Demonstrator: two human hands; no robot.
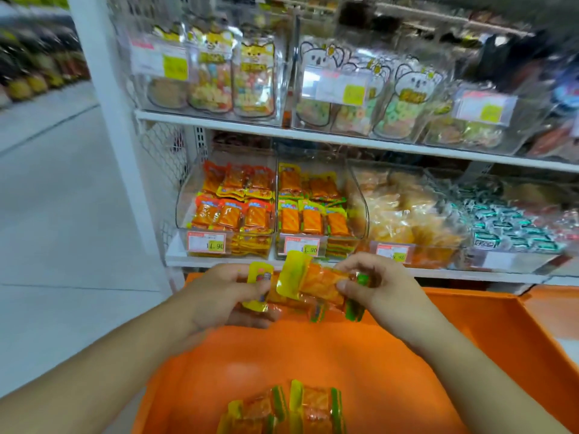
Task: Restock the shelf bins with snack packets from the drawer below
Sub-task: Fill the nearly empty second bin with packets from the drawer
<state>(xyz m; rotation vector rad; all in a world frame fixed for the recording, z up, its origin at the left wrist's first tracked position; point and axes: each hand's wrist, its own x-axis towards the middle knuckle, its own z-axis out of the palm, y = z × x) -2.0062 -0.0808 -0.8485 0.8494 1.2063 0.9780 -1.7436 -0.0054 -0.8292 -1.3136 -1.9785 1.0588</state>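
Snack packets (308, 285) pinched between both hands' fingers (346, 288) (above drawer (376, 371)).

**Layout: shelf, bins, drawer**

Drawer (470, 333) is pulled out below the lower shelf (200, 260); loose packets (282, 408) lie at its near end. Four bins are set side by side on that shelf. A held stack of packets (310, 286) is gripped between left hand (219, 296) and right hand (382, 286), above the drawer
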